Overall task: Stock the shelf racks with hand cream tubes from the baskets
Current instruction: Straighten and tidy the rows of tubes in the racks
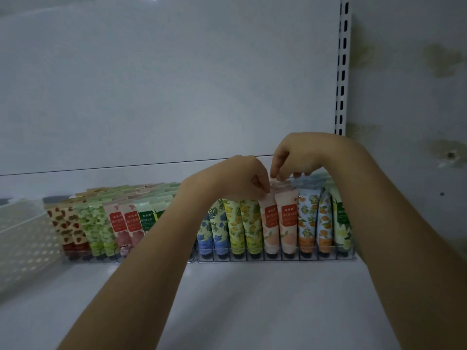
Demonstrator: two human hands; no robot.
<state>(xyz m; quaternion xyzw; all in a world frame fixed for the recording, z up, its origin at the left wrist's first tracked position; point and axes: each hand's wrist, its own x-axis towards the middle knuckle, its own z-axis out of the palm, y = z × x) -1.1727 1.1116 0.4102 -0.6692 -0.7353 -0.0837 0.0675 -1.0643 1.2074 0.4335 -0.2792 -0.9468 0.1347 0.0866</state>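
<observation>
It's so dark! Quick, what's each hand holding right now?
Left hand: pinches the pale peach plastic tube at its top.
Right hand: reaching down behind; grip cannot be told.

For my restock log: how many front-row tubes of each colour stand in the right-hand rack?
Blue tubes: 2
Yellow tubes: 2
Peach tubes: 2
Orange tubes: 2
White-green tube: 1
Total: 9
</observation>
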